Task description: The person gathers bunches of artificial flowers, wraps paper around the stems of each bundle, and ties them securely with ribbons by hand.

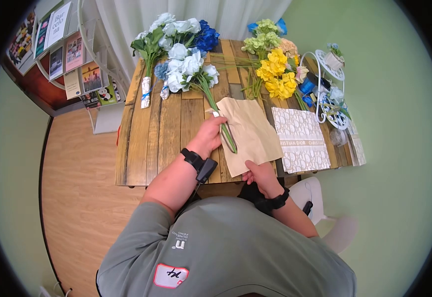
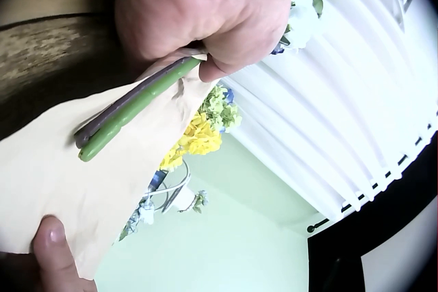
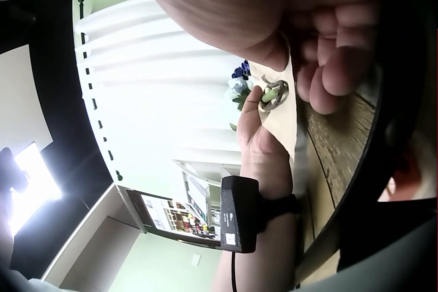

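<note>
In the head view my left hand (image 1: 208, 134) grips the green stems (image 1: 229, 141) of a bunch of pale blue artificial flowers (image 1: 192, 65), together with the left edge of a sheet of brown wrapping paper (image 1: 250, 129). The blooms point away to the upper left, and the stem ends lie over the paper. Up close in the left wrist view, a dark stem (image 2: 123, 106) runs beside the green one (image 2: 137, 110). My right hand (image 1: 263, 177) pinches the paper's near edge, thumb on top. The right wrist view shows its fingers (image 3: 342, 69) curled under that edge.
Beside the paper lies patterned white-and-gold wrapping paper (image 1: 300, 141). Yellow flowers (image 1: 277, 74) and a white wire stand (image 1: 320, 89) with ribbon spools stand at the right. Wrapped bouquets (image 1: 146, 91) lie at the back left of the wooden table (image 1: 136, 148); a magazine rack (image 1: 84, 54) stands beyond.
</note>
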Tool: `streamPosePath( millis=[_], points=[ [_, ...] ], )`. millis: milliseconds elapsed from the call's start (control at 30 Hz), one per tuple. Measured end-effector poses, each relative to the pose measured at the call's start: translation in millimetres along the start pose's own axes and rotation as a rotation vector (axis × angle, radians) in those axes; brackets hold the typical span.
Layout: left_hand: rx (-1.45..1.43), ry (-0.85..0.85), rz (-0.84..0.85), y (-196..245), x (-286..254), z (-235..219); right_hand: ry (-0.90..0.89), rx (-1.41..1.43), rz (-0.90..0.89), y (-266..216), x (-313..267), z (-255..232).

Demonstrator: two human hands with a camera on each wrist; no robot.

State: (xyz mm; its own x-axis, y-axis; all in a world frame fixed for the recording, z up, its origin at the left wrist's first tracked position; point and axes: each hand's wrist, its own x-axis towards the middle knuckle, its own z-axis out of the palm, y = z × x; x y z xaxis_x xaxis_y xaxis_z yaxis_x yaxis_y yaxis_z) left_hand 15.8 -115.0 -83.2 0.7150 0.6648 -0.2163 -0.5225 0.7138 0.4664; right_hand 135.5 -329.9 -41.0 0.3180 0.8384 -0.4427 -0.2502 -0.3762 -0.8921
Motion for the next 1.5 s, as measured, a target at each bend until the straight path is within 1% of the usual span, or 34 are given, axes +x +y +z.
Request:
streamPosePath(
  millis=[100,167,233,533,833,1033,1200,1333,1433,1500],
  points=[
    [0.014,-0.009,-0.004,3,-1,1,-0.015,-0.051,-0.003,2,-2,-4],
    [0.001,0.006,-0.032,8,-5,5,0.013,-0.094,0.056,4,-5,-6],
    [-0.017,0.023,-0.058,9,-6,4,0.004,-0.087,0.052,3,-8,-7],
    [-0.062,0.029,-0.013,11,-2,5,-0.007,-0.098,0.059,5,-11,-10],
    [-0.118,0.018,-0.041,17,8,0,0.002,-0.128,0.084,5,-17,-10],
    [-0.118,0.043,-0.092,21,9,4,0.004,-0.136,0.101,4,-20,-10],
    [-0.093,0.064,-0.04,24,9,13,-0.002,-0.137,0.113,7,-22,-12],
    [-0.094,0.054,-0.056,22,21,4,-0.035,-0.114,0.087,11,-22,-16],
    [-0.105,0.075,-0.031,22,20,9,-0.047,-0.11,0.074,10,-25,-18],
    [-0.086,0.134,-0.014,23,16,14,-0.051,-0.11,0.075,9,-26,-19]
  ],
)
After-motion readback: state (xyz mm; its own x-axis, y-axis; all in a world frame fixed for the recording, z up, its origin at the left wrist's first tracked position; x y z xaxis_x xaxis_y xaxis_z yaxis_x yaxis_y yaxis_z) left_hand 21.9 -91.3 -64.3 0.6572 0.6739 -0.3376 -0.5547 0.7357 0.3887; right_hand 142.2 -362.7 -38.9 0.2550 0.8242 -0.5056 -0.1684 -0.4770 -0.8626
